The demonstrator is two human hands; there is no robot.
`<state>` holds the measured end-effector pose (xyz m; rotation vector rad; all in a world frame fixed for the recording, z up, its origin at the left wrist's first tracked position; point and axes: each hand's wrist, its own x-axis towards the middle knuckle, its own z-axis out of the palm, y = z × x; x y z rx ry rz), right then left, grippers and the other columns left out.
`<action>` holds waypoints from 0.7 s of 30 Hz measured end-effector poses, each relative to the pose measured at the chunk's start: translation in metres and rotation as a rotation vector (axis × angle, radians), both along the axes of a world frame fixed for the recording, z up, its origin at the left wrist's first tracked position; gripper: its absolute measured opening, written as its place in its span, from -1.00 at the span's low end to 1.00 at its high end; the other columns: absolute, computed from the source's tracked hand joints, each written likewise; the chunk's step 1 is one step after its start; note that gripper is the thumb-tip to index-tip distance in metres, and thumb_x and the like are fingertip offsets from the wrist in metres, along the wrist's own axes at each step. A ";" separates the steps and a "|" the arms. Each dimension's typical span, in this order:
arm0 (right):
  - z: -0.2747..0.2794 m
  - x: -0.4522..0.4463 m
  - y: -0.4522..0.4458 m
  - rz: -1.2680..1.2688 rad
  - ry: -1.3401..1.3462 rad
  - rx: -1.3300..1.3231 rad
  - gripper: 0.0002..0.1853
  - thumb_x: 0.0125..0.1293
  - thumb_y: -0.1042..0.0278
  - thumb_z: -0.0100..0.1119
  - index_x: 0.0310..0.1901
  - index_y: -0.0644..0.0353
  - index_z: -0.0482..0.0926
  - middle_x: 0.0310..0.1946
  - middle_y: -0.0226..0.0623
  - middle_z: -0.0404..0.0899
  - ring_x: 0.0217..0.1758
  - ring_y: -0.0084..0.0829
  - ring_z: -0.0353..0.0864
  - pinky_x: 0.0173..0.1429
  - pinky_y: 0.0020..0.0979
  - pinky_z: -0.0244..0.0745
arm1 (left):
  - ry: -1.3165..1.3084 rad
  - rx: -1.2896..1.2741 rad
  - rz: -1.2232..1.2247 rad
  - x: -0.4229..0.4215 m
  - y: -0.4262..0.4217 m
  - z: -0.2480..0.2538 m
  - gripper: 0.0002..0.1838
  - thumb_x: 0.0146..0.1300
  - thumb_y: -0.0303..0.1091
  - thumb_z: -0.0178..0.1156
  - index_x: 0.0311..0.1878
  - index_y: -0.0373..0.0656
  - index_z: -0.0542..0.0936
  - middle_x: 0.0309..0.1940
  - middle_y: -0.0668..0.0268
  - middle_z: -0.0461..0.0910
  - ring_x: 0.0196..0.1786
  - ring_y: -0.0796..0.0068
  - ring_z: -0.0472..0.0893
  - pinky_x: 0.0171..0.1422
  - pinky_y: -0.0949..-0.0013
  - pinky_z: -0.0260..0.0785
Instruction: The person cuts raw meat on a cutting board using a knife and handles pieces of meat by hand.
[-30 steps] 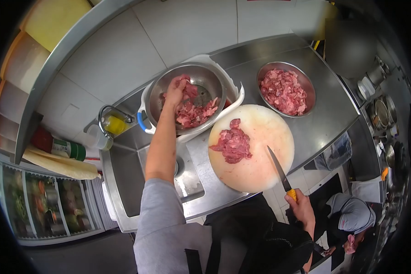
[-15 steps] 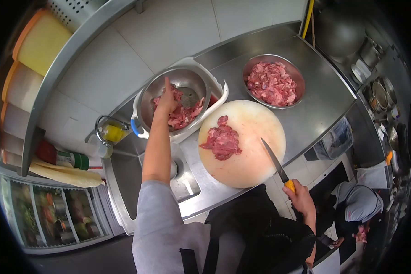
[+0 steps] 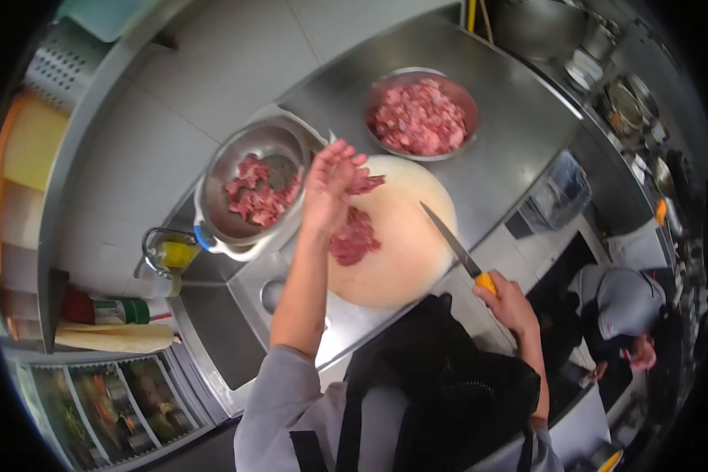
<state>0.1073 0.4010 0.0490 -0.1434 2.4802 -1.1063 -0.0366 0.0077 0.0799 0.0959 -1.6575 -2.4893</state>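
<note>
My left hand [image 3: 330, 189] is above the left edge of the round white cutting board [image 3: 413, 267], its fingers partly curled round a piece of red meat [image 3: 366, 183] that sticks out on the right. Just below it a pile of meat [image 3: 355, 238] lies on the board, partly hidden by my wrist. In my right hand [image 3: 509, 304] is the yellow-handled knife [image 3: 452, 241], its blade pointing up and left over the board. To the left, a steel bowl [image 3: 211, 189] holds meat pieces. A second bowl [image 3: 470, 134], behind the board, is full of cut meat.
A sink [image 3: 220, 334] and faucet [image 3: 153, 252] are at the left, under a shelf [image 3: 102, 102] with containers. The first bowl rests in a white tub [image 3: 248, 253]. At the lower right another person [image 3: 625, 303] bends down near a lined bin [image 3: 557, 193].
My left hand has come out of the steel bowl and moved right to the board with a piece of meat. The view has shifted; my right hand still holds the knife.
</note>
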 end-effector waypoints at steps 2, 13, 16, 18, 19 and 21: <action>0.003 0.000 0.005 -0.009 0.012 -0.021 -0.56 0.61 -0.04 0.35 0.04 0.25 0.59 -0.32 0.17 0.72 -0.19 0.32 0.71 -0.10 0.06 0.57 | -0.093 0.026 0.014 0.022 0.024 -0.058 -0.43 0.53 -0.67 0.23 0.56 -0.23 0.45 0.38 0.10 0.54 0.27 0.22 0.71 0.30 0.15 0.71; 0.012 0.016 0.024 -0.080 0.015 0.067 -0.56 0.61 -0.02 0.38 0.01 0.29 0.59 -0.40 0.13 0.68 -0.27 0.25 0.73 -0.15 -0.02 0.58 | 0.417 -1.592 -0.035 0.080 0.092 -0.133 -0.41 0.47 -0.32 0.36 0.52 -0.23 0.58 0.46 -0.01 0.63 0.54 -0.11 0.56 0.66 -0.08 0.35; 0.013 0.015 0.025 -0.101 0.025 0.058 -0.57 0.61 -0.01 0.38 0.01 0.29 0.59 -0.42 0.10 0.67 -0.30 0.22 0.73 -0.16 -0.04 0.58 | 0.446 -1.557 -0.091 0.102 0.110 -0.125 -0.29 0.44 -0.31 0.43 0.62 -0.23 0.48 0.50 -0.07 0.58 0.57 -0.16 0.53 0.73 -0.11 0.29; 0.012 0.019 0.027 -0.118 0.023 0.049 -0.57 0.61 0.00 0.38 0.00 0.29 0.60 -0.44 0.09 0.66 -0.31 0.21 0.73 -0.17 -0.05 0.58 | 0.454 -1.457 -0.201 0.101 0.108 -0.127 -0.24 0.47 -0.25 0.44 0.66 -0.23 0.43 0.57 -0.07 0.52 0.61 -0.15 0.48 0.77 -0.16 0.21; 0.012 0.019 0.028 -0.130 0.020 0.052 -0.58 0.60 0.00 0.38 0.00 0.28 0.60 -0.44 0.09 0.66 -0.32 0.19 0.73 -0.17 -0.06 0.58 | 0.367 -1.248 -0.173 0.086 0.102 -0.129 -0.25 0.45 -0.21 0.45 0.64 -0.21 0.45 0.58 -0.04 0.50 0.64 -0.11 0.43 0.80 -0.19 0.13; 0.012 0.023 0.030 -0.148 0.008 0.057 -0.58 0.60 0.00 0.38 0.00 0.28 0.60 -0.44 0.08 0.66 -0.33 0.18 0.74 -0.18 -0.06 0.58 | 0.276 -1.328 -0.013 0.051 0.081 -0.132 -0.33 0.44 -0.21 0.46 0.56 -0.11 0.55 0.48 0.01 0.57 0.58 -0.08 0.46 0.80 -0.19 0.09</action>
